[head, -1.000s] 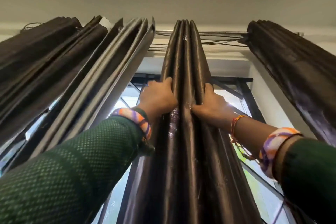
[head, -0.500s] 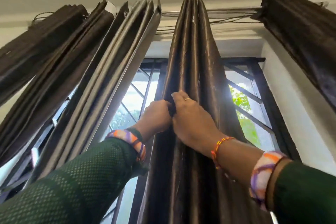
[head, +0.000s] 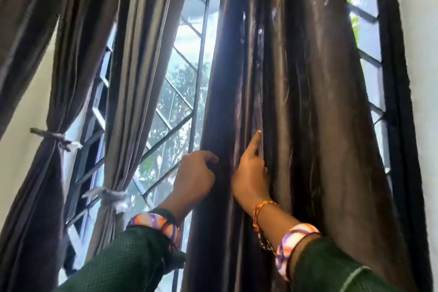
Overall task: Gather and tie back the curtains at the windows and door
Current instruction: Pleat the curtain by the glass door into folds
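A dark brown shiny curtain (head: 308,102) hangs loose in front of me, covering the right part of the window. My left hand (head: 195,179) pinches its left edge folds at about mid height. My right hand (head: 250,173) lies flat against the pleats just to the right, forefinger pointing up into a fold. Further left, a grey-brown curtain (head: 139,66) is gathered and bound with a pale tie (head: 110,197). At the far left another dark curtain (head: 52,78) is held by a tie (head: 55,138).
Behind the curtains is a window with a black metal grille (head: 175,92) and green trees outside. White wall shows at the far right (head: 424,78) and at the far left (head: 16,149). Both my arms wear green sleeves and patterned bangles.
My view has dropped from the curtain tops and ceiling to mid height. Both hands have slid down the middle curtain, staying close together on its folds.
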A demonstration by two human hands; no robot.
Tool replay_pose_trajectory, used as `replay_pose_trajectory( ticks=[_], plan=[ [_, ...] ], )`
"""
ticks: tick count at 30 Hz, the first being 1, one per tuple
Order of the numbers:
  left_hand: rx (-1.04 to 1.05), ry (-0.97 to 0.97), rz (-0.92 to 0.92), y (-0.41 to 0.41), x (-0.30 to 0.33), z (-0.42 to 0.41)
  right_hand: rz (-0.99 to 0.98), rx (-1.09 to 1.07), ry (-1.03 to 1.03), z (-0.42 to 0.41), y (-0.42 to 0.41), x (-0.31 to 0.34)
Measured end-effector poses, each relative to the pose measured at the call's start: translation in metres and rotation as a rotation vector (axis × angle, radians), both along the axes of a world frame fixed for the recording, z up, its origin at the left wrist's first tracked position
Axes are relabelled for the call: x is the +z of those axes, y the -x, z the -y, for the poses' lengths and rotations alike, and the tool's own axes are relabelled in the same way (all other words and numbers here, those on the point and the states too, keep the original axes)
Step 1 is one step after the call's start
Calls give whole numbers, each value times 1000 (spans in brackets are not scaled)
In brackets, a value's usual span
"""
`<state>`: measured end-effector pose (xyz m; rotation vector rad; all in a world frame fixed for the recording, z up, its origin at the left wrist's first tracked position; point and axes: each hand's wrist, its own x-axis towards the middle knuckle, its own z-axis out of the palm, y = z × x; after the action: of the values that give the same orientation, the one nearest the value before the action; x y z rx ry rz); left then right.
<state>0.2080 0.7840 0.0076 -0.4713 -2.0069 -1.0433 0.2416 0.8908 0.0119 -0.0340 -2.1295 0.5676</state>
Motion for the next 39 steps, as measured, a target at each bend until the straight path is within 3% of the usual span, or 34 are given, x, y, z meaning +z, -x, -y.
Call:
replay_pose_trajectory(
  ticks=[7, 13, 16, 18, 22, 23, 26, 28, 32, 36, 39],
  plan=[
    [4, 17, 219, -4, -92, 7, 137, 39, 102, 3, -10, -91],
    [-195, -52, 193, -38, -125, -7, 259, 116, 130, 12, -33, -156],
    [-173, 4, 204, -47, -129, -16, 322, 247, 286, 22, -50, -182],
    [-103, -22, 219, -50, -127, -18, 316, 264, 242, 27, -56, -192],
    [16, -61, 207, -55, -126, -11, 344, 308, -47, 23, -73, -184],
    [37, -56, 189, -57, -127, -6, 254, 280, -106, 19, -79, -177],
    [104, 36, 99, -62, -132, 6, -264, -10, -252, 3, -90, -145],
    [137, 88, 63, -67, -134, 11, -364, -87, -148, -13, -96, -121],
    [149, 134, 46, -76, -137, 13, -86, 62, 220, -31, -105, -97],
    [105, 149, 16, -84, -138, 10, 119, 28, 344, -23, -92, -120],
    [100, 159, 23, -84, -140, 11, 195, -25, 284, -10, -89, -142]
  ],
)
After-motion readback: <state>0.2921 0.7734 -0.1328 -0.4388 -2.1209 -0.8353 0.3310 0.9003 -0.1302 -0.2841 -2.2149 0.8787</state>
